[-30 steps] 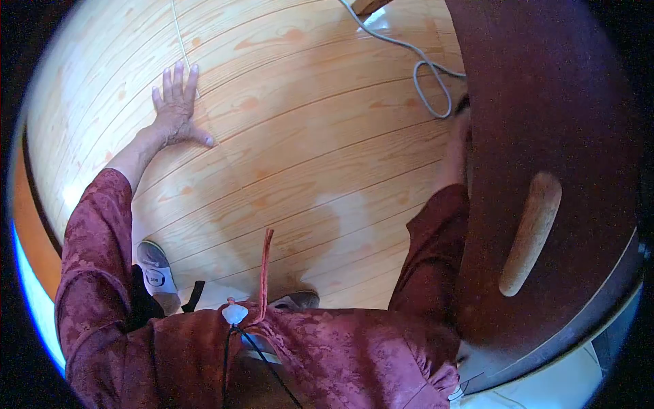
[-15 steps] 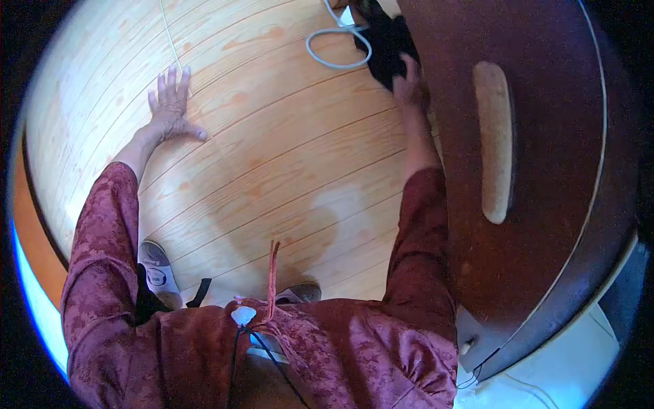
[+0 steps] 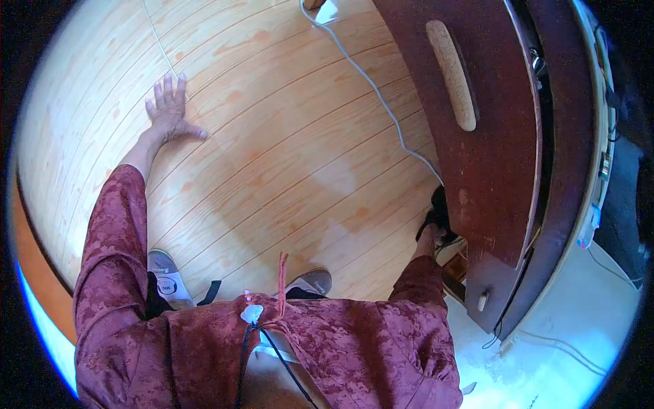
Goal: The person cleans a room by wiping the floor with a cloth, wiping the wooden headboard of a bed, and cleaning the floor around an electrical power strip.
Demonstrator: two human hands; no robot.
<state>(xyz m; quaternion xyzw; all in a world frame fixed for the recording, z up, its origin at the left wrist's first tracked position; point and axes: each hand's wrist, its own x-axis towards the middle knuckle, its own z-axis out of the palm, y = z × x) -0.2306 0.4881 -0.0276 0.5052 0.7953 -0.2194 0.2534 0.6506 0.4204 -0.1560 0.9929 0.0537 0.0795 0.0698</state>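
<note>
My left hand [image 3: 169, 112] lies with its fingers spread on pale wooden boards [image 3: 272, 129], its fingertips by a thin light cord [image 3: 158, 44]. At the lower edge of a dark brown wooden panel [image 3: 490, 170], my right hand [image 3: 430, 235] is closed on a black thing [image 3: 441, 201], dark and soft-looking, whose kind I cannot make out. A pale grey cable [image 3: 381, 102] runs from the top of the boards down to that black thing. The panel partly hides the fingers of this hand.
A light, rough-grained handle [image 3: 451, 75] is fixed to the brown panel. Beside my right wrist shows a gap with a brown wooden part [image 3: 455, 268] inside. Two grey shoes [image 3: 170, 276] stand below me. A pale surface [image 3: 545, 347] with thin cords lies at lower right.
My right hand has come down toward me along the panel's edge with the black thing. The cable's loop has drawn out into a long line. My left hand stays in place.
</note>
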